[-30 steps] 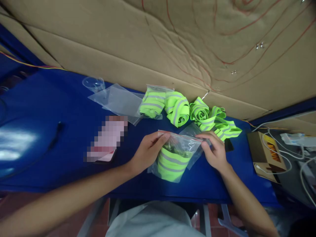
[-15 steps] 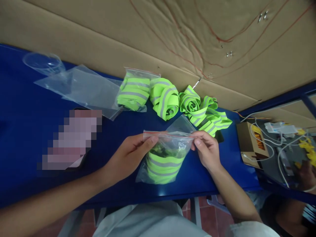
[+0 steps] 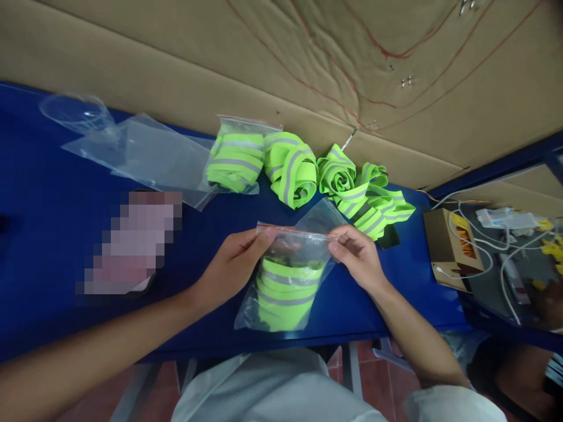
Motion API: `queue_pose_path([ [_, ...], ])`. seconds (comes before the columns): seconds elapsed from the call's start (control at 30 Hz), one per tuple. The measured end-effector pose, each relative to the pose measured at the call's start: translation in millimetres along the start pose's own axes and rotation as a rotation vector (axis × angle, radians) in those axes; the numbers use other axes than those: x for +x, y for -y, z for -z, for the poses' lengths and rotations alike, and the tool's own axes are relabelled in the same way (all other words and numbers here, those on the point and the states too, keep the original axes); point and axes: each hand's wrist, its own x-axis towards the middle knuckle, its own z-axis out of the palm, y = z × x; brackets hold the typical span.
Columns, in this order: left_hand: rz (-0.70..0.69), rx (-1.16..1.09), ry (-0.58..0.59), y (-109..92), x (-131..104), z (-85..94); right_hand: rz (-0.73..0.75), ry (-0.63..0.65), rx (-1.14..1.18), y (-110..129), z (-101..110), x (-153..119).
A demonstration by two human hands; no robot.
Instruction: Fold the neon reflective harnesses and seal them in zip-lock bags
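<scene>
While the bag (image 3: 294, 245) is pinched at its top corners over the near edge of the bench (image 3: 200, 234), in the closed grip of left hand (image 3: 233, 261) and right hand (image 3: 360, 261), one band (image 3: 288, 293) is already enclosed (whether the seal is shut cannot be told). Behind, one bagged band (image 3: 235, 161) is seen; two coils (image 3: 288, 170) and one heap (image 3: 380, 214) are left unbagged. One spare bag (image 3: 322, 215) is partly covered; flat bags (image 3: 162, 155), apparently two, are laid by one cup (image 3: 77, 114).

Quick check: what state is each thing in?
Left hand, pinching held bag's corner.
Right hand, pinching its other corner.
Held bag, filled, seal unclear.
Back bag, filled.
Two rolls, coiled, unbagged.
Right strap, loosely heaped.
Flat bags, seemingly empty.
Blurred slab, lying flat.
Clear cup, tilt unclear.
Carton, seemingly open.
</scene>
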Motion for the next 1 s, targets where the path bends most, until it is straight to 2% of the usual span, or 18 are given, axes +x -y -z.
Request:
queue_pose_path([
  [0.23,-0.021,0.035,0.041,4,-1,-2.9,-0.044,-0.031,-0.021,-5,-1,1],
  [0.37,-0.048,0.063,0.046,8,-1,-2.8,-0.053,-0.003,-0.013,-8,2,1],
  [0.53,-0.018,0.038,0.050,7,-2,-3.1,-0.150,0.067,0.003,-6,3,2],
  [0.67,-0.003,0.002,0.075,7,0,-2.9,-0.132,0.051,0.035,-4,4,4],
  [0.83,-0.067,0.079,0.047,12,0,-3.6,-0.049,0.047,-0.023,-6,6,3],
  [1.0,-0.071,0.112,0.126,16,-3,-6.8,-0.046,0.114,-0.094,-5,3,-1],
])
